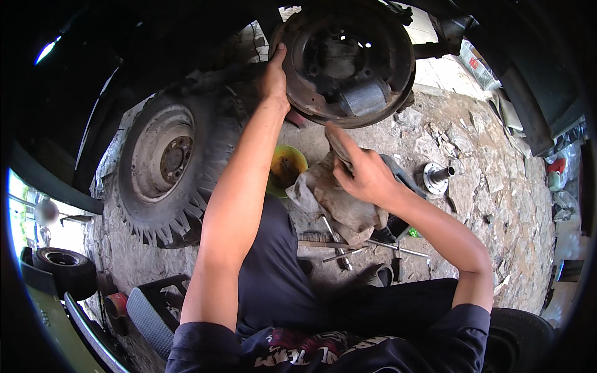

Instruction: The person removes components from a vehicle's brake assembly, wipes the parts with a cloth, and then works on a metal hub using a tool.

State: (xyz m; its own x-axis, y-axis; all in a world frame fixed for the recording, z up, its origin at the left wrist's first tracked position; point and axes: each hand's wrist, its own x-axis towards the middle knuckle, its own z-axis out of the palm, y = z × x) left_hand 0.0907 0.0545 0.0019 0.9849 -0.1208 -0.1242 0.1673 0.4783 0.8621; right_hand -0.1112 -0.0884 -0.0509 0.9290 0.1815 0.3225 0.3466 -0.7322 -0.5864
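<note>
Rough stone floor (510, 211) spreads beneath. At left, one wheel (163, 152) stands detached; next, the left hand (273, 82) grips the edge of the raised brake plate (342, 62); below it, the right hand (367, 177) clasps a dirty cloth (339, 202); farther right, a flanged hub (437, 178) lies, also not mounted.

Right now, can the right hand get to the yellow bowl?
Probably yes: the yellow bowl looks close by, its top mostly uncovered. But the right hand holds a rag hanging beside it, so that may need moving first.
</note>
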